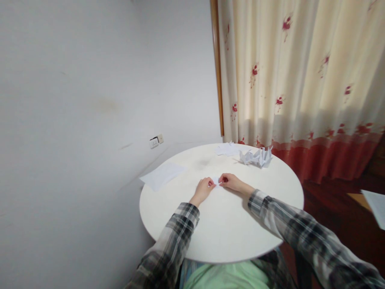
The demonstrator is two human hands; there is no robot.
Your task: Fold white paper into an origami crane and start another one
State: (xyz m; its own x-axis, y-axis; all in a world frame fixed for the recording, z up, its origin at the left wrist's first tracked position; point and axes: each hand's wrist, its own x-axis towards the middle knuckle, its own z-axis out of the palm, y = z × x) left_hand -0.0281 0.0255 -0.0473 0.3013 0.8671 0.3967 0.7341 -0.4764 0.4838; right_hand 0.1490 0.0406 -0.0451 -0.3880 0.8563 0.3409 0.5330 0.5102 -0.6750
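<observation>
Your left hand (pixel 204 190) pinches the near left edge of a small white paper (pixel 216 181), thumb against fingers, and your right hand (pixel 232 182) pinches its right side. The paper sits between your fingertips, near the middle of the round, smooth white surface (pixel 227 228) — its folds are too small to make out. Beyond your right hand stand crisp, pointed paper shapes (pixel 260 157), sharply creased; just left of them lie flat paper pieces (pixel 226 150) with uneven outlines. A smooth white sheet (pixel 164 175) lies at the left, one corner jutting past the rim. Any print on the page (pixel 374 206) at the far right is too faint to read. Your cuffs are plaid cloth — the cream curtain (pixel 270 72) hangs in soft folds, patterned with red flowers.
</observation>
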